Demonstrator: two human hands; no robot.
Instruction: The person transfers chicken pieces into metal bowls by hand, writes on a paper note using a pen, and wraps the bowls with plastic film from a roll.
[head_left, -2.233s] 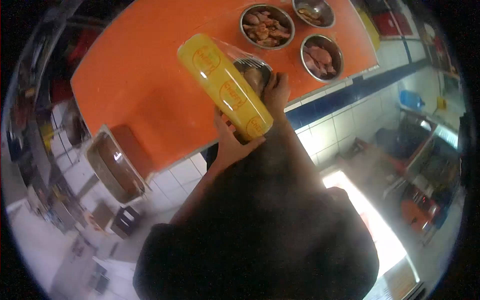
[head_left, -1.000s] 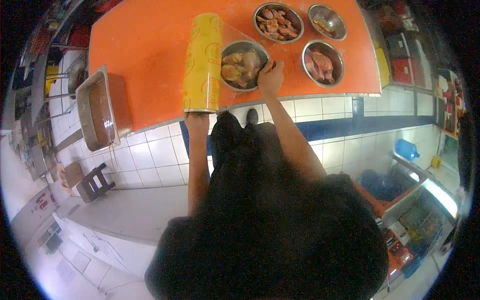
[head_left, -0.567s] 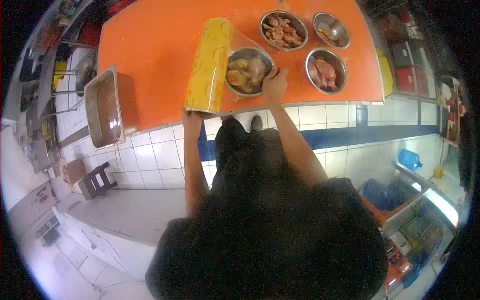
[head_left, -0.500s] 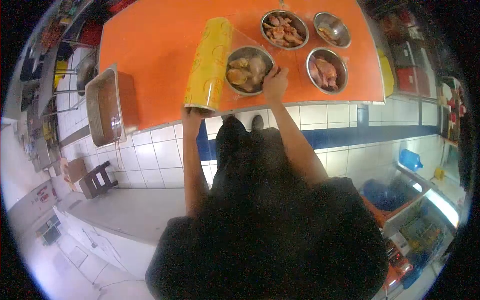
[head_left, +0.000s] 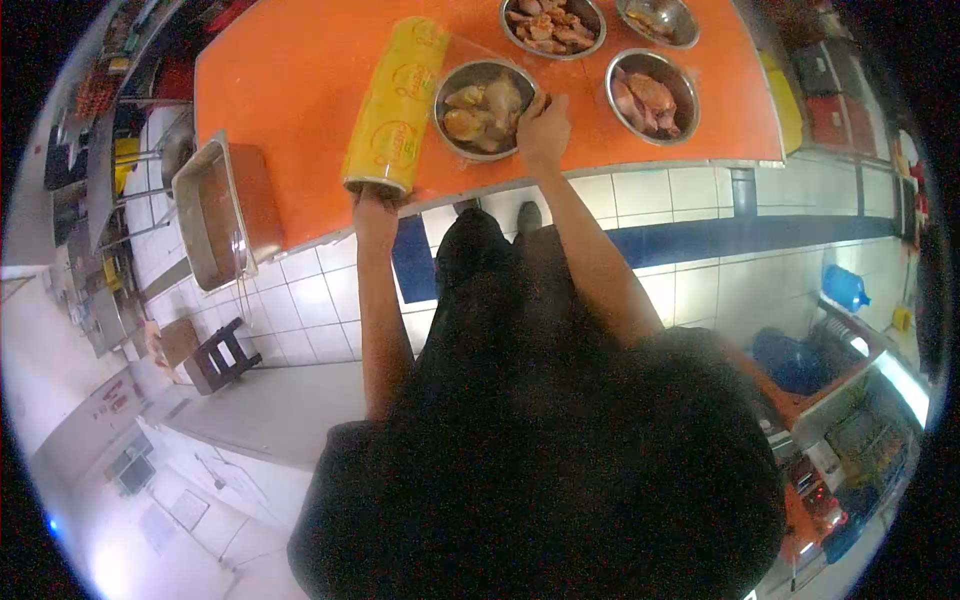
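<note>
A large yellow roll of cling film [head_left: 398,108] lies slanted over the orange table, left of a steel bowl of meat pieces [head_left: 484,110]. My left hand [head_left: 376,215] grips the roll at its near end, the fingers partly inside the core and partly hidden. Clear film stretches from the roll across the bowl. My right hand [head_left: 543,132] is closed on the bowl's right rim, where the film edge also lies; the fingertips are partly hidden.
On the orange table [head_left: 290,90] stand a bowl of browned pieces [head_left: 552,28], a bowl with a little food [head_left: 658,20] and a bowl of pink meat [head_left: 652,95]. A metal basin [head_left: 215,215] is at the table's left edge. A blue container [head_left: 846,287] is at right.
Since the earliest frame, the roll has swung toward upright and left, uncovering the bowl of meat under the film. My left hand has moved to its near end. My right hand stays at the bowl.
</note>
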